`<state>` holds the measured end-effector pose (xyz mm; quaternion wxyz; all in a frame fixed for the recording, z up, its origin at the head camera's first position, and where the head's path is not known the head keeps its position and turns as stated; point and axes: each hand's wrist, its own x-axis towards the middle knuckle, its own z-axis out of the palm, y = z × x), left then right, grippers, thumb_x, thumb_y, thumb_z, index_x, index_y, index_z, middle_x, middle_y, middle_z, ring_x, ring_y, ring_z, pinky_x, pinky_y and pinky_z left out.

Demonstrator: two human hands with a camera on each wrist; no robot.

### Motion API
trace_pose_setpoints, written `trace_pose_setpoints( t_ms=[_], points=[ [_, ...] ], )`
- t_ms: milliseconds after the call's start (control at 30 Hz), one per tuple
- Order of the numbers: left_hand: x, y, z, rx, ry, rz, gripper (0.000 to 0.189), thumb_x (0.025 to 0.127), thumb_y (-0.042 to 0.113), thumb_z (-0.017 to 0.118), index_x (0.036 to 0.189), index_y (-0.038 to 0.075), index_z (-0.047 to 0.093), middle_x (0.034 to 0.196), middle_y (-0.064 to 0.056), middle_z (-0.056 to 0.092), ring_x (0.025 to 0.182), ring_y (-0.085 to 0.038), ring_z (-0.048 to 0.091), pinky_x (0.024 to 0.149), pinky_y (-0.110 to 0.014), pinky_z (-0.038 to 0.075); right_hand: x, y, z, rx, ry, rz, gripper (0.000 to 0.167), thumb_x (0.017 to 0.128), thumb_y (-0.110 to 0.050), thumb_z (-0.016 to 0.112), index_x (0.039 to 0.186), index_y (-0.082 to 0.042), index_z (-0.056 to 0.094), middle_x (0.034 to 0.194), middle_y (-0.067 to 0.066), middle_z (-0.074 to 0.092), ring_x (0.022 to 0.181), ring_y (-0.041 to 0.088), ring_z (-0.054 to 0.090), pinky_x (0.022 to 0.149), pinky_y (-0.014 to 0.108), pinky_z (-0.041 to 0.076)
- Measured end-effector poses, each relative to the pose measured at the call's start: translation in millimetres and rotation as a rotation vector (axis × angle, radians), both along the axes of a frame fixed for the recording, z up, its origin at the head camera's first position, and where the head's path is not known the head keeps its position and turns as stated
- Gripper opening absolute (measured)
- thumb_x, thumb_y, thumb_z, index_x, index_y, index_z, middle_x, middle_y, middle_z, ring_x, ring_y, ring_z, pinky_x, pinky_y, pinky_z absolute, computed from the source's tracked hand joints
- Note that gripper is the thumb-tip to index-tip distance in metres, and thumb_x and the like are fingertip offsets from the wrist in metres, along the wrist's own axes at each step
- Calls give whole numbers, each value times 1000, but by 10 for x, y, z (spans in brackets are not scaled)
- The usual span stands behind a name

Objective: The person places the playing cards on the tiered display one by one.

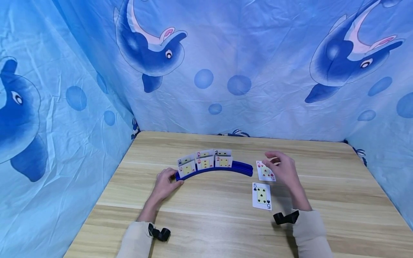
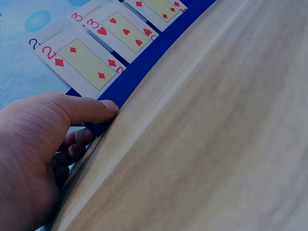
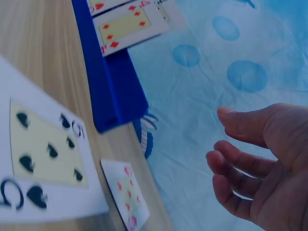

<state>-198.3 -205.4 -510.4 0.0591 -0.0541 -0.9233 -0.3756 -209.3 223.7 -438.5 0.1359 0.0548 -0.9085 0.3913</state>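
Observation:
A curved blue card holder stands on the table with playing cards upright in two rows. Its front row shows the two of diamonds, three of hearts and four of diamonds; the back row is partly covered. My left hand grips the holder's left end, thumb on the front side. On the table right of the holder lie the five of hearts and, nearer me, the five of spades. Over the five of hearts hovers my right hand, thumb and fingers apart, holding nothing.
The wooden table ends at the back against a blue curtain printed with dolphins. Black wrist cameras sit on both forearms. The holder's right end, beyond the four of diamonds, carries no cards.

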Motion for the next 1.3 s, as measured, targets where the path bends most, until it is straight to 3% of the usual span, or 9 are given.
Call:
trace_pose_setpoints(
  t_ms=[300, 600, 1100, 1300],
  points=[
    [-11, -5, -3, 0, -2, 0, 38, 80, 16, 81, 114, 1, 71, 112, -14, 72, 103, -29, 61, 95, -43, 35, -49, 219, -149, 55, -214, 43, 51, 90, -18, 73, 136, -1, 57, 137, 26, 58, 119, 44, 58, 93, 54, 51],
    [-4, -11, -10, -5, 3, -2, 39, 80, 16, 81, 115, 0, 71, 112, -14, 71, 103, -29, 60, 92, -40, 34, -119, 282, -335, 104, -288, 103, 61, 83, -24, 81, 134, 1, 58, 145, 31, 46, 125, 50, 52, 98, 60, 47],
    [5, -11, -1, 0, 21, -9, 38, 79, 16, 82, 113, 0, 72, 110, -14, 72, 100, -28, 61, 92, -41, 35, -115, 299, -508, 246, -220, 172, 67, 76, -33, 85, 127, 2, 59, 146, 34, 43, 134, 56, 36, 106, 70, 30],
    [-9, -18, -9, 2, 7, -6, 37, 80, 16, 81, 113, 1, 72, 111, -14, 72, 102, -29, 60, 93, -41, 35, -121, 264, -532, 305, -201, 162, 64, 78, -34, 84, 126, 1, 61, 146, 33, 44, 131, 54, 39, 103, 66, 32]
  ],
)
